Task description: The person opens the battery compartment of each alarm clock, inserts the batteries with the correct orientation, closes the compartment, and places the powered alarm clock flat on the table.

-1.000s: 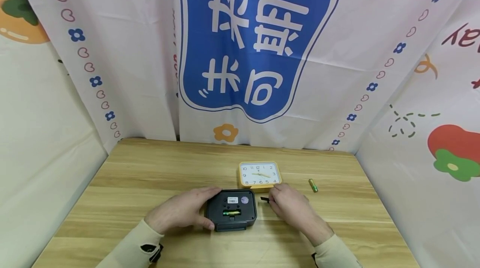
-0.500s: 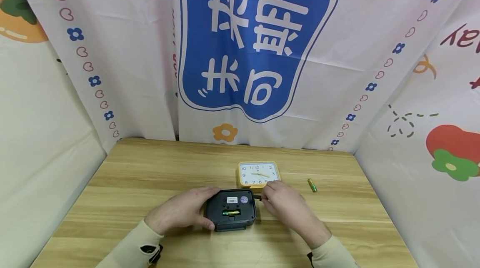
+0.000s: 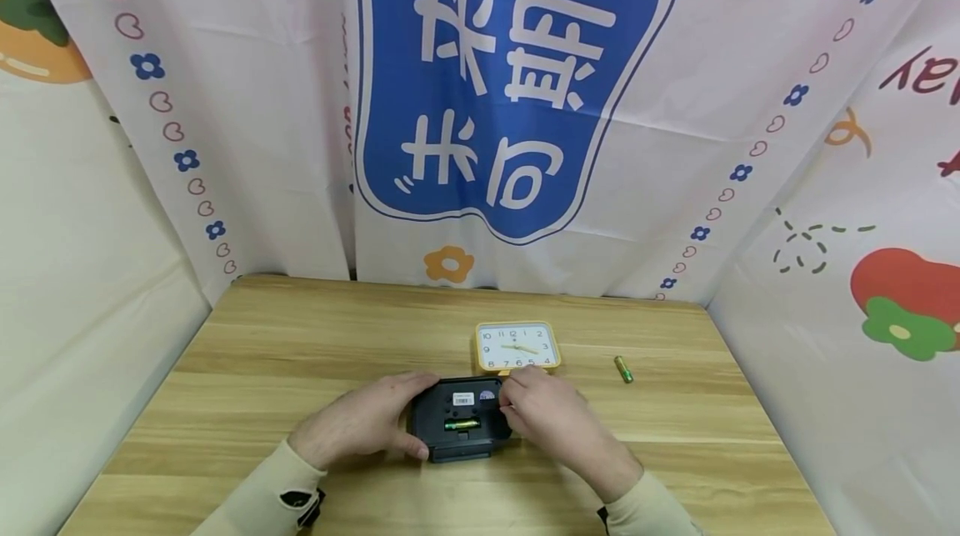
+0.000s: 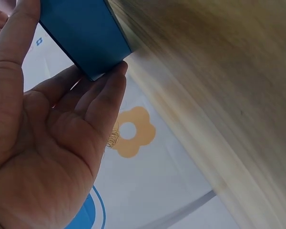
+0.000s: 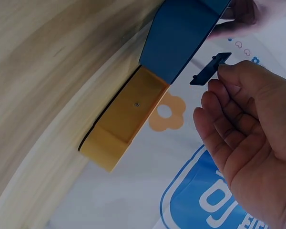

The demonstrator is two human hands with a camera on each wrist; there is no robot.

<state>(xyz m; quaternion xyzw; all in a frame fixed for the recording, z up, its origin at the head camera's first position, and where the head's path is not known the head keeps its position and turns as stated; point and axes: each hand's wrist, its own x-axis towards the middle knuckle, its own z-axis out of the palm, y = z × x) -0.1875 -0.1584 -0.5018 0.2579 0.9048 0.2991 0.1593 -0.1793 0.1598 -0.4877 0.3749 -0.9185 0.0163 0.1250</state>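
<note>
A dark alarm clock lies back side up on the table, with a green and gold battery in its uncovered slot. My left hand holds the clock's left side between thumb and fingers; the left wrist view shows fingertips on the corner of its casing. Over the clock's right edge, my right hand pinches a small dark battery cover between thumb and index finger. That cover is hidden in the head view but plain in the right wrist view, held apart from the clock.
Just behind the dark clock sits a yellow alarm clock, face up. A loose green battery lies to the right on the wooden table. Printed cloth hangs around the back and sides.
My right hand has moved left with the battery cover, from beside the dark clock to over its right edge. The left hand and both clocks have stayed put.
</note>
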